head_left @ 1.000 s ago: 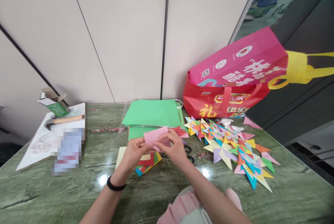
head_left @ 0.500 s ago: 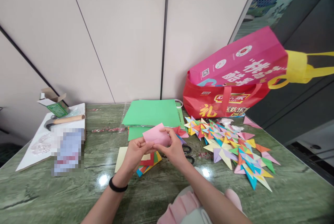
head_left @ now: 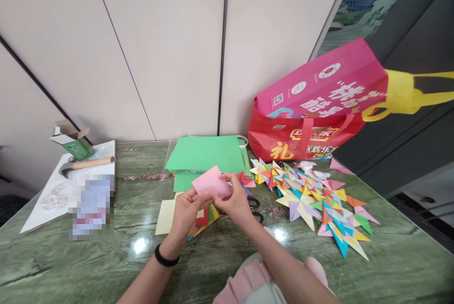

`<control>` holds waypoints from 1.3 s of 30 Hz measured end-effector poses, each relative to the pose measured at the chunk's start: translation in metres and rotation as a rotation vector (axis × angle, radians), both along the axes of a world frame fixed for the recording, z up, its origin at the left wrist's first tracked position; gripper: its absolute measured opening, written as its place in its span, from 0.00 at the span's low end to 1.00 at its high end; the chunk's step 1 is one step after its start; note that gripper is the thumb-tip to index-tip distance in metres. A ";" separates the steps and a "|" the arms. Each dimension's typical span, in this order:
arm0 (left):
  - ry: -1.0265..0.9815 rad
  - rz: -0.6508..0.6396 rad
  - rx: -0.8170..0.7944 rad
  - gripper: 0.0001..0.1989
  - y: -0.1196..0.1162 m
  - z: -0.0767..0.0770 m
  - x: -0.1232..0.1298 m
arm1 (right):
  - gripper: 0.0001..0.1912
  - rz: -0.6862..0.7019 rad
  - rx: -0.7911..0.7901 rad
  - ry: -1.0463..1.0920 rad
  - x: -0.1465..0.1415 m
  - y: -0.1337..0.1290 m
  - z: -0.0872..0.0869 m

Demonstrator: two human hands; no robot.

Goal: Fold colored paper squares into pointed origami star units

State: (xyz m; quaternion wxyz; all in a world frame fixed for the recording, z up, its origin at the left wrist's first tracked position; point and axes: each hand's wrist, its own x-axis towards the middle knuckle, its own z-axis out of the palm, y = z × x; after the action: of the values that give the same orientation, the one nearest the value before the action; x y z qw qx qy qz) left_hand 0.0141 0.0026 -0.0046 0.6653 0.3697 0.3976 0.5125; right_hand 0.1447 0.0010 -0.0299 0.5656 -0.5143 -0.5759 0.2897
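A piece of pink paper (head_left: 212,182) is held up between both hands over the table, its right part bent into a curve. My left hand (head_left: 187,207) pinches its lower left edge. My right hand (head_left: 236,200) grips the right end, fingers on top and thumb below. Under the hands lie coloured paper sheets (head_left: 204,219) in red, yellow and blue, partly hidden, with a pale yellow sheet (head_left: 165,218) at their left. Behind the paper is a stack of green sheets (head_left: 209,152). The black handles of scissors (head_left: 256,218) show just right of my right hand.
Folded pointed paper pieces (head_left: 312,195) in many colours cover the table's right side. Behind them stand a red bag (head_left: 273,136) and a pink bag (head_left: 319,86). At left, a white board (head_left: 37,207) carries a small box (head_left: 76,145) and a wooden-handled tool (head_left: 94,162).
The pink paper has shifted slightly left, and its right part looks more curved. My left wrist has moved a little to the right.
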 end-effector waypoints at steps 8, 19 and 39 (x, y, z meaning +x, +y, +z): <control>0.019 0.015 0.009 0.18 0.004 0.004 -0.006 | 0.24 0.149 -0.107 0.290 0.000 0.002 -0.003; 0.376 -0.154 0.014 0.10 0.016 0.022 -0.036 | 0.17 -0.017 -0.073 0.297 0.011 0.012 -0.006; 0.520 -0.242 0.076 0.13 0.020 0.008 -0.034 | 0.07 0.350 -0.148 0.033 0.002 -0.001 0.000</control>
State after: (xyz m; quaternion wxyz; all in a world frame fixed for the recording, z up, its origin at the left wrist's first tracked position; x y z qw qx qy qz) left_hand -0.0201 0.0227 0.0029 0.5831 0.5583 0.4881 0.3318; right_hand 0.1467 0.0002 -0.0299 0.4767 -0.4417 -0.6244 0.4334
